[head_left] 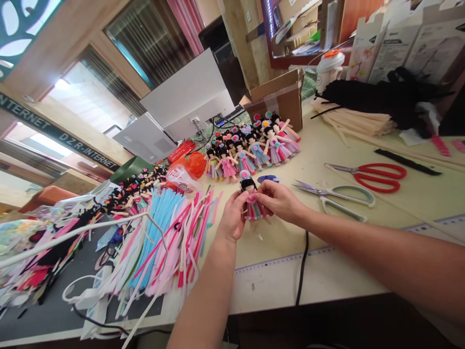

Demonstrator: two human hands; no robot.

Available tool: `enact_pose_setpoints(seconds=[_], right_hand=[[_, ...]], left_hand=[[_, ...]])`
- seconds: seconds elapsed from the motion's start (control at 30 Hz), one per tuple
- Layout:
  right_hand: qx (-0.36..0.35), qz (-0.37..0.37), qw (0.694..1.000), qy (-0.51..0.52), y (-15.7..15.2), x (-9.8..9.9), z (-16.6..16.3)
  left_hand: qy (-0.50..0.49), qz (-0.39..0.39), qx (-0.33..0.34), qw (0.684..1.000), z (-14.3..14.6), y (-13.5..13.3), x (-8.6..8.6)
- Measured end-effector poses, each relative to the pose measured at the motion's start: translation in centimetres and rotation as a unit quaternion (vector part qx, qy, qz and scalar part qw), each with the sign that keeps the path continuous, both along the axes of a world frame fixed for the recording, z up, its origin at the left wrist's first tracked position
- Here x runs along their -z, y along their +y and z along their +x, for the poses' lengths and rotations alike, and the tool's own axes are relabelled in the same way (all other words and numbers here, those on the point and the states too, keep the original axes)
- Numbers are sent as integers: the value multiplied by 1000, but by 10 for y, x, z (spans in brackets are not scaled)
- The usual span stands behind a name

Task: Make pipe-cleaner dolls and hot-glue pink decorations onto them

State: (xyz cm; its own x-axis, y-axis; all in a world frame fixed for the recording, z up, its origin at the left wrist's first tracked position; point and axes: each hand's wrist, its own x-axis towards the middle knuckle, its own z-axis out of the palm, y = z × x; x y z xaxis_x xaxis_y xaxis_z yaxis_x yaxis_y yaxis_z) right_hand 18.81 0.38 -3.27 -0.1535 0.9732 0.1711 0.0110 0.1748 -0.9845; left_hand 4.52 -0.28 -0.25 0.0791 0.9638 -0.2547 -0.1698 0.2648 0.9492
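Note:
Between my two hands is a small pipe-cleaner doll (253, 208) with black hair, a pink top and a striped skirt. My left hand (233, 213) grips its left side, fingers closed at the upper body. On the other side my right hand (278, 198) pinches the doll's chest with thumb and fingertips. A blue object (268, 179) lies just behind the right hand. Many finished-looking dolls (250, 148) stand in a group farther back. Right of my hands lie scissors with pale green handles (336, 195) and scissors with red handles (381, 175).
Bundles of coloured pipe cleaners (163, 237) lie at the left. A cardboard box (278, 99) and a monitor (191, 97) stand behind. Black pipe cleaners (366, 99) rest on beige ones (356, 118) at the right. A black cable (302, 269) hangs over the front edge.

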Motion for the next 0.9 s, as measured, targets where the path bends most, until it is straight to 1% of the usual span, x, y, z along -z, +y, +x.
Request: enact_pose_setpoints(seconds=[0.1, 0.2, 0.33, 0.47, 0.57, 0.73, 0.83, 0.9], right_hand=[[-8, -4, 1000, 12, 0, -2, 1], [-3, -3, 1000, 13, 0, -2, 1], [-11, -18, 1000, 8, -1, -1, -1], [-38, -54, 997, 35, -2, -3, -2], [-41, -65, 996, 54, -3, -6, -2], [-20, -51, 997, 53, -7, -10, -1], [5, -27, 999, 43, -8, -10, 0], [23, 2, 1000, 20, -8, -9, 2]], left_hand=[[-5, -3, -17, 1000, 2, 2, 2], [-16, 11, -31, 999, 2, 2, 7], [-35, 10, -19, 999, -1, 0, 12], [-71, 16, -9, 997, -6, 1, 15], [-91, 19, -11, 996, -8, 2, 16], [-94, 29, -23, 995, -8, 2, 14], [-59, 26, -36, 997, -8, 2, 12], [-37, 34, -46, 998, -9, 2, 12]])
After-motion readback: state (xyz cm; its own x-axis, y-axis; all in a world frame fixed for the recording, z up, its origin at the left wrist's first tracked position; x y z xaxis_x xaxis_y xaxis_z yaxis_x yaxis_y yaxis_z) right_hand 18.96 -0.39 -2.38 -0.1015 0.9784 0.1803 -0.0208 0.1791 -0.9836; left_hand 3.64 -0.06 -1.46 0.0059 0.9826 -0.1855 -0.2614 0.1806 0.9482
